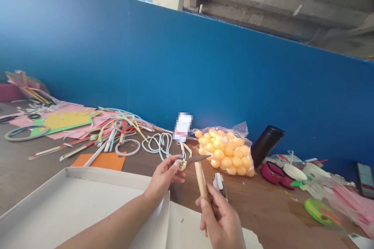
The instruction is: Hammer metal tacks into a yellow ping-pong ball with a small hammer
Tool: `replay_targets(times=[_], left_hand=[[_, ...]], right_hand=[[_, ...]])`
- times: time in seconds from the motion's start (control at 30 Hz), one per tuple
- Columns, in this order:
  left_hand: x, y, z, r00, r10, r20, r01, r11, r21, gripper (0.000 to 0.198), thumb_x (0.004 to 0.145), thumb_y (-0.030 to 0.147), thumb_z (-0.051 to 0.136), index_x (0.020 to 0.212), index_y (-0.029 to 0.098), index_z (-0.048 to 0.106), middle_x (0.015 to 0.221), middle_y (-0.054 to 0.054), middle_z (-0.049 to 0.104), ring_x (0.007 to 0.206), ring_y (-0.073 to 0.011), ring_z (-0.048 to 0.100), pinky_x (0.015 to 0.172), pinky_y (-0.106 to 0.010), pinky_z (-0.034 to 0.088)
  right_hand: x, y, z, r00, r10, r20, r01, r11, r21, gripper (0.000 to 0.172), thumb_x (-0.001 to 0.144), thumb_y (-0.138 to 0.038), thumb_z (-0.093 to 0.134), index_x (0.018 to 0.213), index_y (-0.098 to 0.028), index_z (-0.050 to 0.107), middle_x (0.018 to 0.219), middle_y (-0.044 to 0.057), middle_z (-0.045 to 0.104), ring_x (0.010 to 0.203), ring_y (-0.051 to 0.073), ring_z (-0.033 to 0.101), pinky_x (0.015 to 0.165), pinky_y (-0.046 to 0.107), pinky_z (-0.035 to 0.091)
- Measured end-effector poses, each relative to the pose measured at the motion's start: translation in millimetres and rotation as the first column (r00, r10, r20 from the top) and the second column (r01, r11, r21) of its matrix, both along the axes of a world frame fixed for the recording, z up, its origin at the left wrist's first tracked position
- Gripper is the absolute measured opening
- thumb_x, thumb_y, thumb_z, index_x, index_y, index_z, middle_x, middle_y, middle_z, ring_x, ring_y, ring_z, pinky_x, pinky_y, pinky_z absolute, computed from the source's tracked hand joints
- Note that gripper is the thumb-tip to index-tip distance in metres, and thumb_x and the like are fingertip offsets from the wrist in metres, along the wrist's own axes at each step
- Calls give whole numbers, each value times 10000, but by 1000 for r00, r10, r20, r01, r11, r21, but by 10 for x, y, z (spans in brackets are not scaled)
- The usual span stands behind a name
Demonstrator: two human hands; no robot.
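My left hand [168,173] pinches a small round shiny piece [181,163], silver and yellowish, between thumb and fingers. From that piece a dark, pointed, blade-like strip [198,158] sticks out to the right; how they join I cannot make out. A pale wooden stick [201,179] stands tilted in my right hand [217,214], whose fingers are wrapped round its lower part. Its top end is just below the dark strip; whether they touch is unclear. Under the hands lie white paper [187,225] and a shallow white box tray [117,176].
Behind stands a bag of orange balls [226,151] beside a black cylinder [267,144]. Coiled pale-blue cord [159,144], coloured strips and paper sheets [68,120] fill the left. A magenta pouch [273,173] and a green tape roll [320,210] lie right. A blue wall [187,62] closes the back.
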State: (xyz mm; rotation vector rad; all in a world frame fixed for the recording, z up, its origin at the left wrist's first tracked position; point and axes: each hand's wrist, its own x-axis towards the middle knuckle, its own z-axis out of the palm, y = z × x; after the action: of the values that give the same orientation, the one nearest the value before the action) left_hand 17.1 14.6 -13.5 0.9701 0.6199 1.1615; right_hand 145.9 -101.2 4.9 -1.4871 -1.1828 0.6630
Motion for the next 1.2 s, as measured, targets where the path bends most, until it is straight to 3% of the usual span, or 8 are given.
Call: replay_targets(times=[0.17,0.4,0.53,0.63,0.83,1.03,1.13,1.2], left_hand=[[4,-7,1,999,23,-40,-24,999,-30,465,698,419,645,1078,160,580,801,-48,633,660,-160,631,587,-290,534],[0,9,-26,995,63,-78,-66,997,-30,461,688,408,656,1075,167,585,813,-32,637,655,-140,633,607,-266,543],[-9,22,-46,995,60,-80,-64,997,-40,459,685,391,664,1081,171,585,828,-29,637,682,-138,628,603,-248,546],[-23,24,-63,991,81,-104,-85,996,-37,448,706,385,653,1101,189,576,881,-28,632,711,-134,626,609,-226,548],[-35,35,-92,981,111,-161,-118,992,-34,430,716,397,643,1112,244,576,960,-6,612,739,-125,617,618,-207,557],[-35,-3,-62,977,101,-190,-105,994,-12,436,725,416,624,1119,238,567,956,-7,601,748,-131,613,623,-210,553],[-34,-17,-50,970,112,-217,-114,993,-1,441,739,435,601,1125,225,559,966,-20,594,746,-135,611,626,-224,551],[-32,-21,-43,968,117,-222,-118,993,7,449,742,443,593,1132,224,551,959,-21,589,741,-136,609,626,-237,551]], right_hand=[[-19,2,5,997,62,37,-64,997,38,454,799,-414,515,1150,-132,572,637,22,624,401,97,476,385,195,441],[-20,-31,87,984,152,90,-154,988,12,344,842,-280,468,1167,-208,554,757,16,644,473,91,524,436,176,450],[-2,-33,98,986,146,77,-146,989,-10,311,864,-246,439,1154,-215,546,778,4,628,502,80,520,454,167,447],[44,2,35,993,95,76,-91,995,-49,287,886,-257,389,1138,-218,522,757,-10,625,451,60,508,407,146,413],[162,96,-203,984,96,152,-58,968,-243,402,841,-197,392,1242,-190,415,713,3,678,369,96,588,316,151,389],[141,45,-146,901,-8,435,83,984,-155,201,776,-300,551,929,-251,671,679,14,704,629,206,655,593,291,452],[221,64,-38,853,-90,514,145,987,-68,195,821,-325,501,820,-267,688,777,8,714,732,195,643,682,286,435],[371,110,24,828,-172,533,210,978,-10,239,863,-316,438,884,-264,670,883,7,704,813,169,628,745,256,428]])
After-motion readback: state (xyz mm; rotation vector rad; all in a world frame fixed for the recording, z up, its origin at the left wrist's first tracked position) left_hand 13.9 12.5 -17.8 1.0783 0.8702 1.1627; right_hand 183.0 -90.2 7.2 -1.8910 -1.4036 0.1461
